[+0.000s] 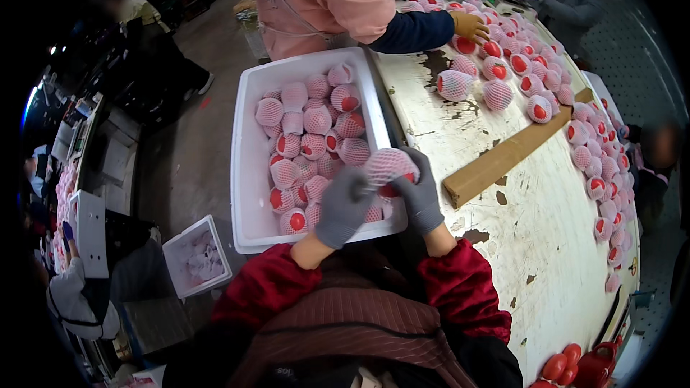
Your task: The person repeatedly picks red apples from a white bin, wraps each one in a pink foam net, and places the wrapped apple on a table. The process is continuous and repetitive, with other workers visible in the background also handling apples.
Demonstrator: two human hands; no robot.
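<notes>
Both my hands wear grey gloves and meet over the near right corner of a white foam box (240, 172). Between them is a round red fruit, probably a tomato, in a pink foam net sleeve (389, 166). My right hand (423, 194) grips it from the right, with the thumb over bare red skin. At its lower left my left hand (345, 202) has its fingers bunched against the sleeve, slightly blurred. Inside the box lie many sleeved fruits (317, 119), piled toward the right and near sides.
A worn white table (517, 237) adjoins the box's right, bearing a cardboard strip (506, 153) and many sleeved fruits (531, 84). A co-worker's gloved hand (470, 26) reaches over them. Unwrapped red fruits (563, 364) sit at lower right. A smaller foam box (170, 267) stands left.
</notes>
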